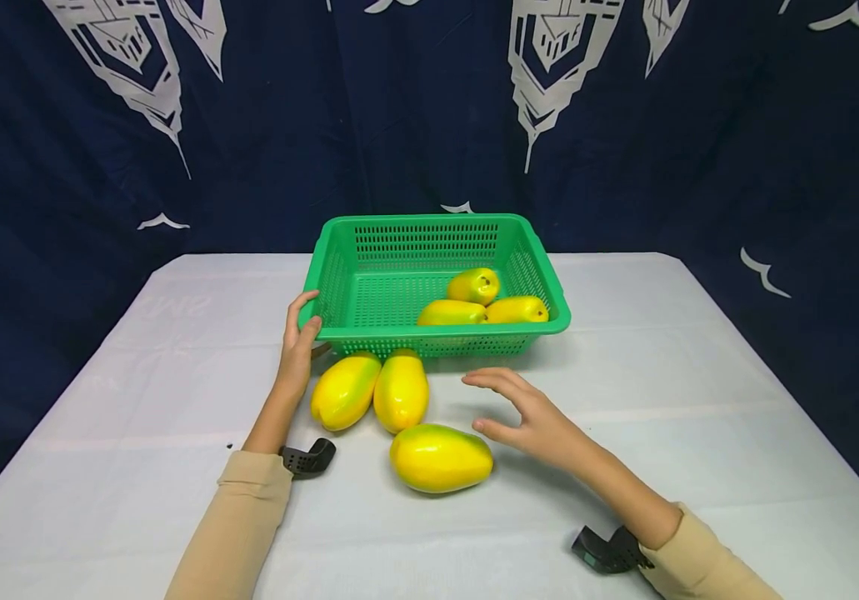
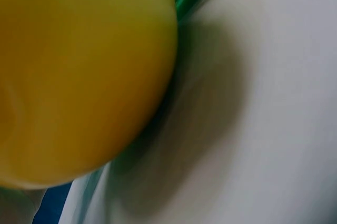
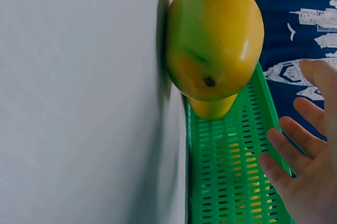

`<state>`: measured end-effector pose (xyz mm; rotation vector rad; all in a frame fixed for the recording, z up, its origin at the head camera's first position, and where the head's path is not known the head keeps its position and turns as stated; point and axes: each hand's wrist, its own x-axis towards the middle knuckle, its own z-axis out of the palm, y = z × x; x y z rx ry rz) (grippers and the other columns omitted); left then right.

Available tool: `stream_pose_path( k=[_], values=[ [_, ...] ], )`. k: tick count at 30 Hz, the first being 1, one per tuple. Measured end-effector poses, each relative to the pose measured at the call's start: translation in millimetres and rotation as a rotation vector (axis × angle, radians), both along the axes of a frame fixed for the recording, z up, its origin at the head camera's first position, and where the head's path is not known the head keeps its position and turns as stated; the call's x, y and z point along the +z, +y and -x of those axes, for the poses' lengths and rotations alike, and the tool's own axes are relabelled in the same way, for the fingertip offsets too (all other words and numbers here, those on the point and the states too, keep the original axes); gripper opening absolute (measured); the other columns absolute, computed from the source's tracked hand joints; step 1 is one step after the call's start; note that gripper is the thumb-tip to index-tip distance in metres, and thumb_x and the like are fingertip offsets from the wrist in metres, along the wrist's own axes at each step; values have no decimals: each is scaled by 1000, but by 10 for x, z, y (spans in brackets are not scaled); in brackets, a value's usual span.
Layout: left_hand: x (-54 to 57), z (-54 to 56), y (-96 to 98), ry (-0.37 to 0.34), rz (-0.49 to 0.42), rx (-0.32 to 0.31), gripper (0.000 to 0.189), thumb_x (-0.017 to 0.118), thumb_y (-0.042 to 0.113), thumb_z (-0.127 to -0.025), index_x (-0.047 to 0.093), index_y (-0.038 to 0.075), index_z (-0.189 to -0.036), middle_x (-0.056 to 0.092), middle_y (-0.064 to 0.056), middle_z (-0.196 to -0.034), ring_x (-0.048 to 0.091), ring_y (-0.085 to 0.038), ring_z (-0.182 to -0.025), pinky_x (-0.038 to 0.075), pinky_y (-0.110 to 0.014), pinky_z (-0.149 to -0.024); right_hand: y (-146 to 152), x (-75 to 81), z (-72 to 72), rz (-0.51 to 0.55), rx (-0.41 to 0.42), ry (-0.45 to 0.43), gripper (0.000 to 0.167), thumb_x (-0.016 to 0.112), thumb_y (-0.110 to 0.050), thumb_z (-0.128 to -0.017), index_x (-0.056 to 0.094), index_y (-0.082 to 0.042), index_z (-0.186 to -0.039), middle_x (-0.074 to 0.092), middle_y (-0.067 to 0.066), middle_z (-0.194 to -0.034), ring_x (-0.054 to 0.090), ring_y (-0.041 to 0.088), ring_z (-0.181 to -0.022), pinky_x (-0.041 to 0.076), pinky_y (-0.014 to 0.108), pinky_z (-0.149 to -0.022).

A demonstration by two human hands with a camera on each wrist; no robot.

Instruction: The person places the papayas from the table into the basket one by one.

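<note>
My left hand (image 1: 297, 354) grips the left rim of a green plastic basket (image 1: 436, 331) with slotted walls. Three yellow-green mangoes lie in the basket's right part, one of them a mango (image 1: 473, 286) behind the others. In front of the basket a left mango (image 1: 345, 392) and a middle mango (image 1: 401, 392) lie side by side. Nearest me is a front mango (image 1: 441, 458) on its side. Just right of it my right hand (image 1: 537, 417) hovers, fingers and thumb spread apart, holding nothing. The left wrist view is mostly filled by a blurred mango (image 2: 79, 77).
A white cloth covers the table (image 1: 699, 400). Behind it hangs a dark blue curtain (image 1: 414, 108) with white printed shapes. Black wrist devices sit on the left wrist (image 1: 309, 458) and right wrist (image 1: 609, 550).
</note>
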<state>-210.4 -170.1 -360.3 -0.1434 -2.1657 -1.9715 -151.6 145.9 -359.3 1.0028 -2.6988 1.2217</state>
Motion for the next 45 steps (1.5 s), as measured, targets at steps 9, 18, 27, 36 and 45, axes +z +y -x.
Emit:
stream_pose_path(
  k=[9,18,27,36,45],
  values=[
    [-208,158,-93,-3,-14,0,48,34,24,-93,25,18,-140,9,-4,-152,24,-36,-131,33,-63,-97,-51,-92,-30,-9,118,-56,50,65,-26,-83,47,-18,-129,46,-4,-133,41,15,-124,40,37,-101],
    [-205,157,-88,9,-17,3,48,34,24,-92,25,18,-139,10,-6,-151,28,-36,-127,33,-63,-97,-105,-189,-52,-29,240,-171,59,67,-32,-80,44,-15,-131,43,-2,-134,41,16,-123,41,36,-99],
    [-253,180,-104,20,-22,4,48,34,25,-92,26,20,-139,11,-3,-151,29,-34,-126,34,-62,-96,-123,-261,-74,-53,230,-239,63,70,-36,-76,40,-27,-131,42,-10,-132,43,11,-119,37,36,-102],
    [-38,26,-12,4,-9,-5,50,32,23,-92,23,12,-140,8,-10,-151,26,-38,-128,30,-64,-98,-140,-340,-84,-16,228,-274,63,72,-36,-75,39,-32,-128,44,-11,-128,43,11,-117,37,33,-101],
    [-167,127,-73,-2,-8,3,48,33,24,-93,24,16,-140,10,-6,-151,28,-36,-126,33,-63,-97,-169,-390,-89,31,231,-225,61,71,-33,-76,42,-29,-129,47,-8,-127,46,9,-113,40,28,-95]
  ],
)
